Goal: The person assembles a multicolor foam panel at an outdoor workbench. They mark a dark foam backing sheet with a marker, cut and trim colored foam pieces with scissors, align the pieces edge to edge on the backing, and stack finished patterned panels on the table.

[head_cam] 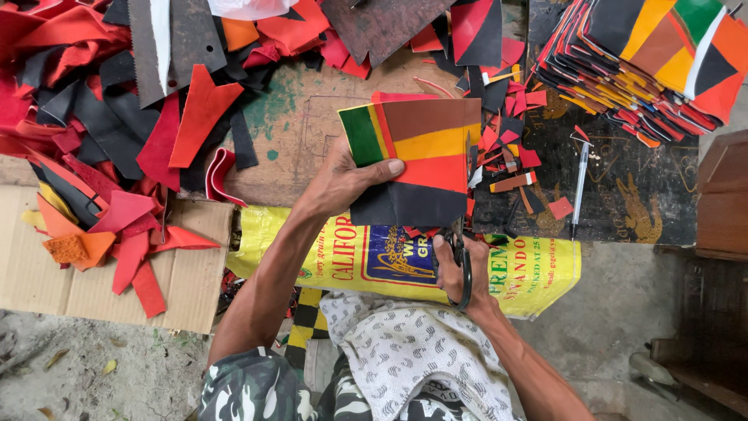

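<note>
Two hands work just above the lap, low in the middle of the frame. The right hand (461, 269) is clenched through the loops of a pair of dark scissors (461, 253), whose blades run straight up the frame along the right edge of a patchwork panel (417, 160); the grip looks set for trimming that edge. The left hand (343, 178) pinches the panel from its left side, thumb lying across the face, which holds it flat and steady against the blades. The panel sits at centre frame, roughly square, its stripes of green, brown, yellow, red and black slanting slightly up to the right. Beyond it lies the worn counter (312, 117), littered with red and black offcuts (117, 117) at upper left. A pen (579, 183) lies right of centre, and a fanned stack of finished panels (647, 62) fills the upper right.
</note>
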A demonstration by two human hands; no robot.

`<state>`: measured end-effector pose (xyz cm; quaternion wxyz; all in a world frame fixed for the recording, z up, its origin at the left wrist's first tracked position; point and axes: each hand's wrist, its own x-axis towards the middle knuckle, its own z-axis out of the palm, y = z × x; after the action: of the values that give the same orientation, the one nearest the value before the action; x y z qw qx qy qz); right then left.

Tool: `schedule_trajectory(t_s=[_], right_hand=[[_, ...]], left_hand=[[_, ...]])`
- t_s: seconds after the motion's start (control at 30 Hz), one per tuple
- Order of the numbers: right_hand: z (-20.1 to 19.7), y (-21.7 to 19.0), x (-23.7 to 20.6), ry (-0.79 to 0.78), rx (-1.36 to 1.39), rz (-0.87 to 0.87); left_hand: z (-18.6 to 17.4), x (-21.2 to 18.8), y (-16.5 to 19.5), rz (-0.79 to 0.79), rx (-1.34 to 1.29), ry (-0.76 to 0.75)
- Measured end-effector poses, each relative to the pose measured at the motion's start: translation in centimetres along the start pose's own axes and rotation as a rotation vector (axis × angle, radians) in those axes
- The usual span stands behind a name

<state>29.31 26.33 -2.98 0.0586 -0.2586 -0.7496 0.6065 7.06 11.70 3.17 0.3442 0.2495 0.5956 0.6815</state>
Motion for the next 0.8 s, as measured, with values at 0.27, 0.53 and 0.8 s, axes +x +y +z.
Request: schedule_trajectory(t_s=[0.27, 0.53, 0.8], right_hand=[[-0.9, -1.8, 0.3, -0.086, 0.021, 0.048], [-1.3, -1.4, 0.7, -0.049, -0.057, -0.076], [-1.0, 1.0, 0.0, -0.036, 0.037, 0.022]], left_hand=[[-0.3, -0.4, -0.3, 0.045, 0.067, -0.05], [0.8, -1.2, -1.6, -0.065, -0.093, -0.086], [1.1, -0.9, -3.8, -0.175, -0.223, -0.045]])
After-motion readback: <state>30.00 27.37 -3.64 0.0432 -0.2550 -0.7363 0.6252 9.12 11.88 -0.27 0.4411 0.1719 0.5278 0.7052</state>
